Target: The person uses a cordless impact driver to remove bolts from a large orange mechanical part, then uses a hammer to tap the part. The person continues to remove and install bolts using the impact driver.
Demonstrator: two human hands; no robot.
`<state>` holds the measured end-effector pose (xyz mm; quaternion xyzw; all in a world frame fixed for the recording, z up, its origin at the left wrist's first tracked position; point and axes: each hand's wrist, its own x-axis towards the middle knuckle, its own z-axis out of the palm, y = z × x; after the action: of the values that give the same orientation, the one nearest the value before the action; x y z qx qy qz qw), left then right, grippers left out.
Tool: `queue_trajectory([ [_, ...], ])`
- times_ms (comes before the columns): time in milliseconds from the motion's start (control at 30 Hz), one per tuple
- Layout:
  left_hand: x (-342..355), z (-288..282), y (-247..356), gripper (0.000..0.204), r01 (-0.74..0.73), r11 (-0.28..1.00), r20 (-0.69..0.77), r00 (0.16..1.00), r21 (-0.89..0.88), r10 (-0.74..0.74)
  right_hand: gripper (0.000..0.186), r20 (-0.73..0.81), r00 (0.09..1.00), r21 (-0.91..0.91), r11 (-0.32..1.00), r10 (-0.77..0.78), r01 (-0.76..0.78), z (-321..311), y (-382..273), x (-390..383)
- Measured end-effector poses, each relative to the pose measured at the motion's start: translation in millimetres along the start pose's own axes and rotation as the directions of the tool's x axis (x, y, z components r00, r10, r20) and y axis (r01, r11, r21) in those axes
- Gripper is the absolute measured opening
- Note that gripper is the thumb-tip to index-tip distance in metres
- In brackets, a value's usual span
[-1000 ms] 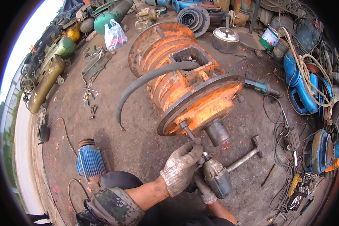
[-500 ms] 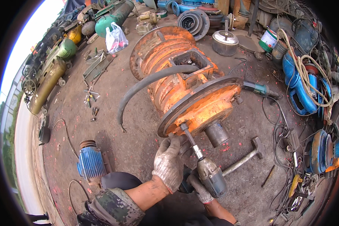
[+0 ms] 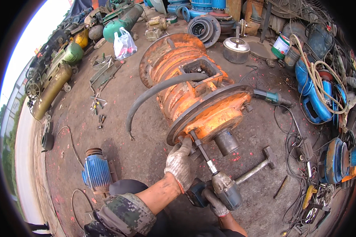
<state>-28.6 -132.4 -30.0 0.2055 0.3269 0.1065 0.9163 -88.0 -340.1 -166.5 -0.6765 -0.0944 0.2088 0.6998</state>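
A large orange cylindrical machine housing (image 3: 174, 83) lies on the ground, its round flange (image 3: 209, 106) facing me. My right hand (image 3: 217, 204), in a dirty knit glove, is closed round the handle of a grey and black impact wrench (image 3: 225, 185). From the wrench a long extension with a socket (image 3: 199, 145) reaches up to the flange's lower edge. My left hand (image 3: 179, 161), also gloved, is at that edge beside the socket, fingers bent together; what they hold, if anything, is hidden. A grey hose (image 3: 150, 93) curves out of the housing's square opening.
A hammer (image 3: 257, 166) lies right of the wrench, near a dark shaft end (image 3: 226, 143). A blue motor (image 3: 96, 172) sits at my left. An angle grinder (image 3: 271, 96) rests beyond the flange. Cables and tools (image 3: 318, 197) clutter the right side; pumps and tanks line the back.
My left hand's fingers have moved up along the flange edge, closer to the socket. The impact wrench has shifted slightly right and lower in view, with its socket still at the flange.
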Motion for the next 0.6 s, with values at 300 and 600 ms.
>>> queue_trajectory([
  [300,-7.1,5.0,-2.8,0.033,-0.072,0.993,0.098,0.993,0.093,0.063,0.036,0.051,0.996,0.048,0.996,-0.072,0.069,-8.6,2.7,-5.4],
  [600,-2.6,-13.5,-12.1,0.028,0.130,0.990,0.232,0.963,0.052,-0.138,0.031,0.008,1.000,0.099,0.995,-0.022,0.021,-28.6,13.0,-16.7],
])
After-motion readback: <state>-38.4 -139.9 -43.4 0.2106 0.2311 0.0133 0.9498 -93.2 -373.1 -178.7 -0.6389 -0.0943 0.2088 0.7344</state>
